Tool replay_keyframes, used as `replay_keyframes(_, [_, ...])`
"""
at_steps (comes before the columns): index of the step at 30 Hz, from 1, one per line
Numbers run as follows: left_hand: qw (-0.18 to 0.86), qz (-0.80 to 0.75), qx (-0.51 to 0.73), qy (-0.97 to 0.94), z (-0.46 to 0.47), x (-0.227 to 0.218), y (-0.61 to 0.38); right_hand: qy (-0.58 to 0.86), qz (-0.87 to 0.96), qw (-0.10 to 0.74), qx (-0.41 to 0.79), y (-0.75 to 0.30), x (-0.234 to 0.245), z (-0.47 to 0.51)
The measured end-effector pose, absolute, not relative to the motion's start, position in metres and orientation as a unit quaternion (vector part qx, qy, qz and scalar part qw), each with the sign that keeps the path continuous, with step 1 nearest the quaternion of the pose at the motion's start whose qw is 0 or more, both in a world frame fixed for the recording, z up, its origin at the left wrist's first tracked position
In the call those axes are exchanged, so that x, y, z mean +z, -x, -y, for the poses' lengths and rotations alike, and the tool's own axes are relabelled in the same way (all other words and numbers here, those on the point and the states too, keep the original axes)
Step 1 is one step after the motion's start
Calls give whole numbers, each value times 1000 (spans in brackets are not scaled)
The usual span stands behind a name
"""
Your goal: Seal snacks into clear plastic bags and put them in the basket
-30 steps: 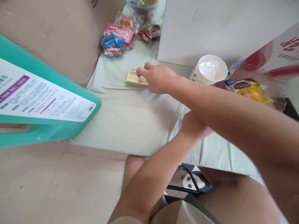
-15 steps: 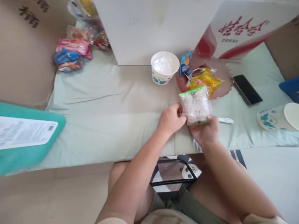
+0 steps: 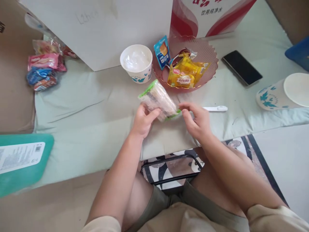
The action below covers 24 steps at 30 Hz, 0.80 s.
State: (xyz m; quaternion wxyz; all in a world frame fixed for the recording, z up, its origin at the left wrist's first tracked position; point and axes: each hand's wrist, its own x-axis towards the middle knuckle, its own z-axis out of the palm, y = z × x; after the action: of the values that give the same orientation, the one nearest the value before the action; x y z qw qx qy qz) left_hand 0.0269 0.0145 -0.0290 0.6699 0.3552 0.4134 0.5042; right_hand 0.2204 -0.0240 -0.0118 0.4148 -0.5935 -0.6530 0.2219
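My left hand point(image 3: 145, 120) is closed on a clear snack packet point(image 3: 160, 100) with green ends and a pale filling, its thumb lying across the front. The packet tilts down to the right above the cloth. At its lower right green corner, my right hand point(image 3: 195, 118) pinches the edge between thumb and forefinger. Behind the packet stands a paper bowl point(image 3: 141, 78) with a blue-green leaf print and clear plastic inside. A pink ribbed glass bowl point(image 3: 209, 69) holds yellow snack packets point(image 3: 184, 75) and a blue packet point(image 3: 162, 51).
A white plastic knife-like utensil point(image 3: 218, 109) lies right of my right hand. Farther right are a black phone point(image 3: 242, 67) and paper cups point(image 3: 270, 96). White cartons point(image 3: 135, 22) stand behind. Snack packets point(image 3: 44, 72) and a teal container point(image 3: 31, 170) are on the left.
The packet has turned and tilted, moving left in the view with my left hand. My right hand has shifted from beneath it to its lower right corner. The camera view has shifted too.
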Motion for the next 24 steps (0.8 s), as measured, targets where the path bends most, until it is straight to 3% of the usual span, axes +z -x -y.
replay_keyframes(3, [637, -412, 555, -342, -24, -29, -13, 681, 667, 301, 17, -248, -11, 28])
replay_keyframes(7, [647, -412, 570, -295, -31, -21, 6, 735, 651, 190, -19, -282, -20, 34])
replay_keyframes(10, [644, -398, 585, -292, -30, -13, 13, 732, 659, 173, 8, -289, -24, 37])
replay_keyframes(13, [631, -401, 593, -299, -28, -15, 10, 705, 669, 236, 18, -277, -22, 38])
replay_keyframes(15, [621, -424, 576, -322, -26, -24, 3, 659, 675, 322, 79, -262, -20, 40])
replay_keyframes(18, [583, -445, 558, -389, -22, -38, -9, 576, 636, 427, 286, -236, -17, 45])
replay_keyframes(21, [535, -448, 539, -471, -16, -44, -19, 537, 553, 441, 459, -213, -12, 47])
replay_keyframes(24, [511, -450, 515, -521, -11, -41, -25, 532, 484, 423, 551, -200, -5, 46])
